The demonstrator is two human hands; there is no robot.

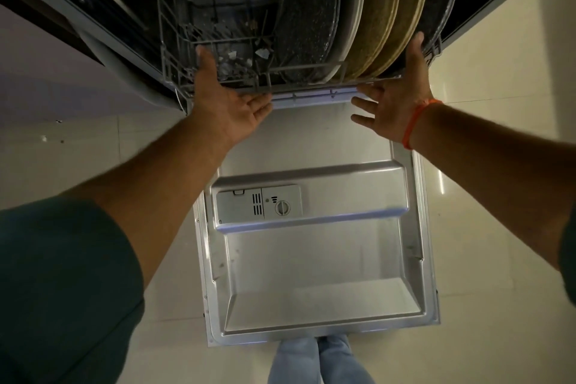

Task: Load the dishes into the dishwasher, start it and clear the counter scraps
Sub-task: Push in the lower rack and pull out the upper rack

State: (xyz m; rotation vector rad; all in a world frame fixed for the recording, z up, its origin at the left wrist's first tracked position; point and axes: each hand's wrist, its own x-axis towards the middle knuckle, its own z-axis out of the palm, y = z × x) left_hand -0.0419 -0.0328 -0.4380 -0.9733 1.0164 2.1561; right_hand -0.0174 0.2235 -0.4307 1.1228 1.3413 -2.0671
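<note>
The dishwasher stands open with its steel door [318, 259] folded flat toward me. Its lower wire rack [168, 50] sits inside the tub and holds several upright plates: a dark speckled plate [307, 19], a white plate [350, 9] and tan plates [392, 9]. My left hand [230, 103] rests flat, fingers spread, against the rack's front edge at the left. My right hand [396, 97], with an orange band on the wrist, presses flat against the rack's front at the right, thumb up beside the tan plates. Neither hand holds anything.
A detergent dispenser [258, 204] with a round cap sits in the door's inner panel. Pale floor tiles [498, 103] lie on both sides of the door. My feet in light jeans [318, 358] stand just behind the door's near edge. A grey hose [124, 72] runs left of the tub.
</note>
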